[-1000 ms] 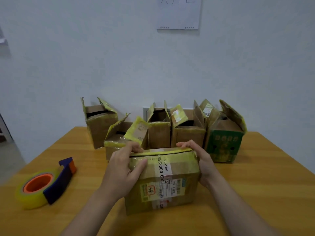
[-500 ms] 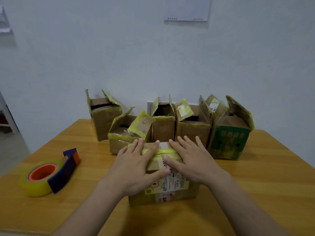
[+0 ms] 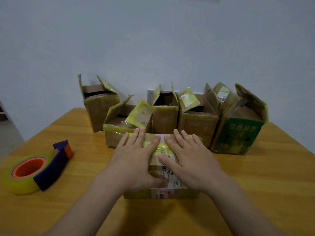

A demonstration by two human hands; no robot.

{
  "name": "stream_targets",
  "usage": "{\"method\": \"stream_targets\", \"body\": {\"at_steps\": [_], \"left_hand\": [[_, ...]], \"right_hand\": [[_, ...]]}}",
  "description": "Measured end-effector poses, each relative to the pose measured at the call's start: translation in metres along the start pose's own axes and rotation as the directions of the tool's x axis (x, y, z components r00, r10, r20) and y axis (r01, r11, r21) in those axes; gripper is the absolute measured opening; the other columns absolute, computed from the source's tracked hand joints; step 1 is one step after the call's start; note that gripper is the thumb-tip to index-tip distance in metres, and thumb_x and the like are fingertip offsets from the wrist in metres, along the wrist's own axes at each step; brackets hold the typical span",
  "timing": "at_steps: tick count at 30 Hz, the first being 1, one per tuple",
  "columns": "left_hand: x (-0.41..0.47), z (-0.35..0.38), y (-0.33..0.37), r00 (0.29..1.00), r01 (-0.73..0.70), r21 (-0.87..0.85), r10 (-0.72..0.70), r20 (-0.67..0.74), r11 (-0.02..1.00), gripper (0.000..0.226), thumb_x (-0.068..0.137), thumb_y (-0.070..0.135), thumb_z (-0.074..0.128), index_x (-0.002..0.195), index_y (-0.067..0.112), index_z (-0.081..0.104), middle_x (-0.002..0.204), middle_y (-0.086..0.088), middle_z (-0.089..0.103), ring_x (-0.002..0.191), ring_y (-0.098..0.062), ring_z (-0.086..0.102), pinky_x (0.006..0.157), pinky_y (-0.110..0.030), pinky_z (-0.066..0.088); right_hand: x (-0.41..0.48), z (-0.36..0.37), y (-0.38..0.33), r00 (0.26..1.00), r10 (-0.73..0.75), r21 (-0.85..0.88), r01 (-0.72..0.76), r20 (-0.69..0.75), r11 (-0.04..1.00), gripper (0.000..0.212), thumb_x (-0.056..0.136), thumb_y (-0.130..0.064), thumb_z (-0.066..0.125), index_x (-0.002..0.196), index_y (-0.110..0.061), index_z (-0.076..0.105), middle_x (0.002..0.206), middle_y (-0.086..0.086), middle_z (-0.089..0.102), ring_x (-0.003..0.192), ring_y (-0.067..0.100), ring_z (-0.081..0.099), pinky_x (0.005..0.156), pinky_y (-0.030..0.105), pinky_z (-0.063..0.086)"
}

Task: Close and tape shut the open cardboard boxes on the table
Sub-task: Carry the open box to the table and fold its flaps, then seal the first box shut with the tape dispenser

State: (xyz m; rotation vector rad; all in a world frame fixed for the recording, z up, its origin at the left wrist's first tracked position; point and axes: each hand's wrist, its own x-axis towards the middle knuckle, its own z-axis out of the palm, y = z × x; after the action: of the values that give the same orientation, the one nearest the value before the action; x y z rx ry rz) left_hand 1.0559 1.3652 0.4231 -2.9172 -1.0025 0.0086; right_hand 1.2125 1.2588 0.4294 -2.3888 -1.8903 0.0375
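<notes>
A small cardboard box (image 3: pixel 162 193) with yellow tape and a shipping label lies in front of me on the wooden table (image 3: pixel 255 184). Both palms press flat on its closed top flaps. My left hand (image 3: pixel 134 160) covers the left half and my right hand (image 3: pixel 190 160) the right half, fingers spread and pointing away from me. A tape dispenser (image 3: pixel 39 169), dark blue with an orange core and a yellowish roll, rests on the table to the left, apart from my hands.
Behind the box stands a row of open cardboard boxes with raised flaps: a tall one (image 3: pixel 100 106) at far left, a low one (image 3: pixel 122 128), two brown ones (image 3: pixel 165 114) (image 3: pixel 197 121), and a green printed one (image 3: pixel 238 132) at right. A grey wall rises behind.
My hands went from gripping the box's sides to lying flat on its top. The box now sits lower with its flaps pressed down. The view has tilted downward.
</notes>
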Motion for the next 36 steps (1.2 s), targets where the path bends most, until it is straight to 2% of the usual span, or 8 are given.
{"method": "stream_targets", "body": {"at_steps": [6,10,15,20,23,27,31,36], "left_hand": [[-0.002,-0.001,-0.006,0.999,-0.034,-0.079,0.034,-0.003,0.996,0.119,0.070,0.098,0.034,0.159,0.041,-0.020,0.167,-0.010,-0.028,0.155,-0.022,-0.028,0.128,-0.047,-0.010],[-0.011,-0.004,-0.010,0.990,-0.093,-0.274,0.060,-0.128,0.957,0.111,0.068,0.094,0.038,0.163,0.045,0.007,0.173,0.002,-0.008,0.157,-0.009,-0.015,0.129,-0.043,-0.009],[-0.043,0.000,-0.042,0.958,-0.130,-0.757,-0.115,-0.262,0.640,0.070,0.083,0.061,0.075,0.146,0.049,0.046,0.158,0.023,0.037,0.144,0.007,0.030,0.117,-0.027,0.034],[-0.070,0.017,-0.137,0.665,0.487,-0.428,-0.641,-0.385,0.762,0.067,0.082,0.063,0.073,0.133,0.025,0.054,0.129,-0.004,0.061,0.120,-0.027,0.059,0.095,-0.044,0.052],[-0.085,0.041,-0.180,0.633,0.738,-0.147,-0.751,-0.185,0.658,0.075,0.079,0.074,0.066,0.130,0.024,0.044,0.121,-0.006,0.061,0.113,-0.029,0.060,0.087,-0.042,0.052],[-0.092,0.079,-0.199,0.722,0.668,-0.066,-0.666,-0.187,0.742,0.043,0.091,0.059,0.063,0.110,0.026,0.043,0.090,0.009,0.062,0.087,-0.017,0.064,0.068,-0.033,0.049],[-0.092,0.086,-0.209,0.731,0.616,-0.210,-0.650,-0.208,0.759,0.033,0.097,0.046,0.062,0.119,0.025,0.049,0.107,0.005,0.069,0.096,-0.020,0.067,0.077,-0.036,0.055],[-0.087,0.071,-0.200,0.692,0.484,-0.500,-0.664,-0.282,0.718,0.027,0.104,0.036,0.055,0.129,0.026,0.058,0.104,0.003,0.073,0.079,-0.016,0.064,0.060,-0.033,0.048]], "right_hand": [[0.004,0.000,0.002,0.999,-0.020,-0.024,0.021,0.043,0.999,0.107,0.069,-0.093,-0.013,0.161,-0.039,-0.014,0.170,-0.003,-0.021,0.156,0.016,-0.020,0.128,0.044,-0.009],[0.000,-0.001,0.000,1.000,-0.024,-0.036,0.024,0.016,0.999,0.126,0.051,-0.100,-0.022,0.161,-0.039,-0.013,0.170,-0.003,-0.019,0.157,0.017,-0.017,0.129,0.046,-0.004],[-0.004,-0.001,-0.001,1.000,-0.019,-0.053,0.018,-0.020,0.998,0.115,0.061,-0.099,-0.010,0.161,-0.043,-0.010,0.171,-0.004,-0.013,0.158,0.016,-0.011,0.129,0.041,-0.005],[-0.002,-0.003,0.000,1.000,-0.020,-0.044,0.020,0.005,0.999,0.115,0.061,-0.102,-0.008,0.161,-0.045,-0.005,0.172,-0.002,-0.007,0.159,0.019,-0.006,0.129,0.043,-0.002],[-0.004,-0.010,-0.008,0.999,-0.040,-0.017,0.040,0.004,0.999,0.120,0.061,-0.099,-0.005,0.164,-0.037,0.003,0.173,-0.002,0.001,0.159,0.019,0.001,0.128,0.043,0.000],[-0.011,-0.013,-0.021,0.998,-0.056,0.047,0.058,-0.036,0.997,0.118,0.063,-0.092,-0.002,0.164,-0.032,0.014,0.172,-0.008,0.011,0.158,0.014,0.009,0.127,0.036,0.003],[-0.014,-0.010,-0.019,0.996,-0.022,0.137,0.033,-0.082,0.990,0.107,0.074,-0.090,-0.002,0.162,-0.035,0.025,0.169,-0.012,0.021,0.156,0.010,0.014,0.126,0.034,0.011],[-0.014,-0.011,-0.015,0.990,0.001,0.199,0.027,-0.140,0.980,0.059,0.102,-0.061,0.041,0.156,-0.038,0.038,0.165,-0.015,0.032,0.153,0.007,0.023,0.123,0.036,0.023]]}}
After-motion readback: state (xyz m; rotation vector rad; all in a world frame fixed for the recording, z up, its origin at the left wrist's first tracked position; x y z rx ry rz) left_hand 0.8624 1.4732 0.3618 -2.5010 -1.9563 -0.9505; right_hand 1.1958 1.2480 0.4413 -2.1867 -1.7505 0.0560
